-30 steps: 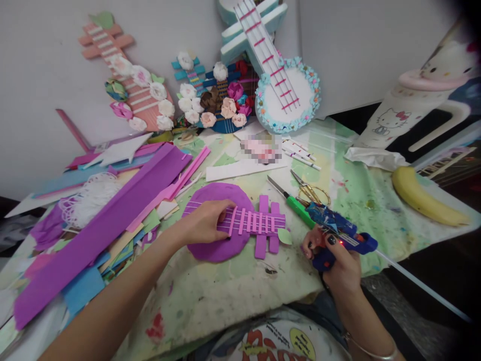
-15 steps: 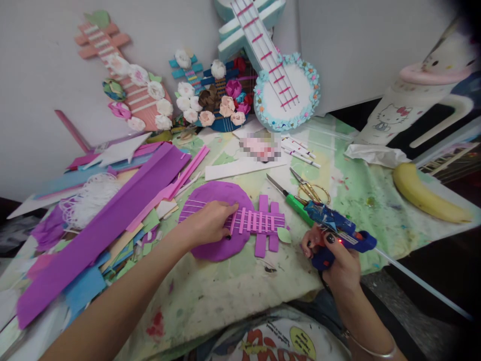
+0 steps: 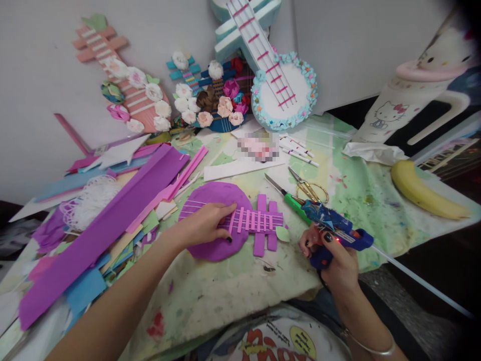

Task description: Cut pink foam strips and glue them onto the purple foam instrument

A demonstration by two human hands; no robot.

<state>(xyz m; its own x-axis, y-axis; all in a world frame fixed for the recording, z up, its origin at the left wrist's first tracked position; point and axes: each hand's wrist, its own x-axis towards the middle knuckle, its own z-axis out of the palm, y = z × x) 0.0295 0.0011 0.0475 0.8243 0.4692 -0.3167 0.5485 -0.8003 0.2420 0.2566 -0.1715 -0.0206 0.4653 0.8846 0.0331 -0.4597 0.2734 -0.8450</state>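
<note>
Purple lute [image 3: 240, 244] lies near middle of table [image 3: 199, 296], neck to right. On it: strings [image 3: 192, 202], pink strips [image 3: 248, 220], pegs [image 3: 259, 245], leaf [image 3: 282, 234]. Our left hand [image 3: 206, 224] spreads over its body, thumb and finger apart at ends of leftmost strip we see; our right hand [image 3: 338, 260] wraps round glue gun [image 3: 328, 219], just right. We judge stringing done, strips well along; we see no flowers [image 3: 153, 92] on it, unlike some far lutes [image 3: 145, 103]. Beyond: knife [image 3: 294, 204], scissors [image 3: 308, 190].

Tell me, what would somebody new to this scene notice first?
Probably the bright purple instrument mid-picture, with the left hand on it. Next comes the blue glue gun in the right hand, then the big blue-and-white instrument propped up at the back.
</note>
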